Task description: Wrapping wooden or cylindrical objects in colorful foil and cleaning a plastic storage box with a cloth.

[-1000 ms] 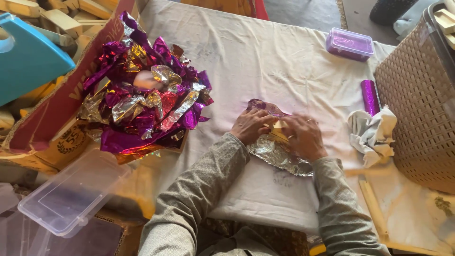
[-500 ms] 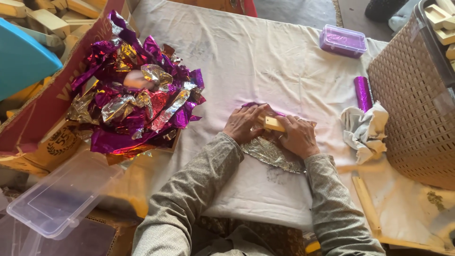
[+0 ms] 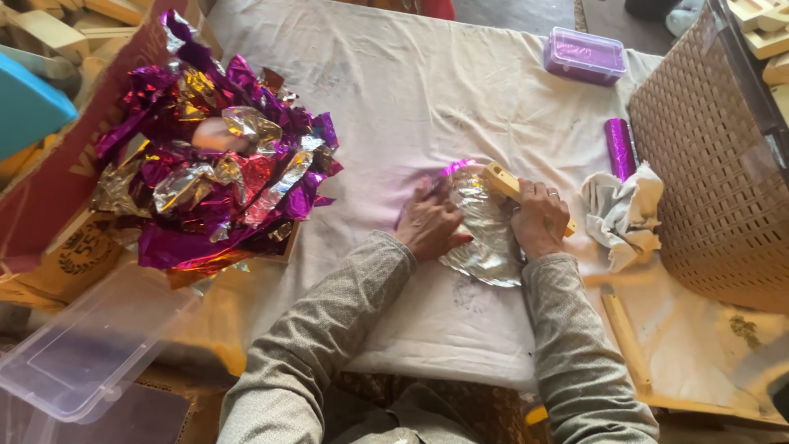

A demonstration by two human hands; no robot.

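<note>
Two hands work at the middle of the cloth-covered table (image 3: 394,99). Left hand (image 3: 429,220): fingers spread apart, palm pressed flat on the left edge of a crinkled silver foil sheet (image 3: 485,234). Right hand (image 3: 538,218): grip clamped on a small wooden block (image 3: 503,179), held over the upper right part of the sheet. The sheet's upper edge shows a magenta underside.

Surrounding items:
- Heap of cut foil pieces (image 3: 214,173), magenta, silver and gold, in an open cardboard box (image 3: 57,189) at the table's left edge.
- Rectangular plastic box with purple contents (image 3: 585,57), near the far right corner.
- Roll of magenta foil (image 3: 619,146), right of the hands, touching a crumpled white rag (image 3: 625,215).
- Woven beige basket (image 3: 715,164), at the right edge.
- Clear empty plastic tub (image 3: 90,345), off the near left corner.
- Flat wooden stick (image 3: 626,337), near the right edge.
</note>
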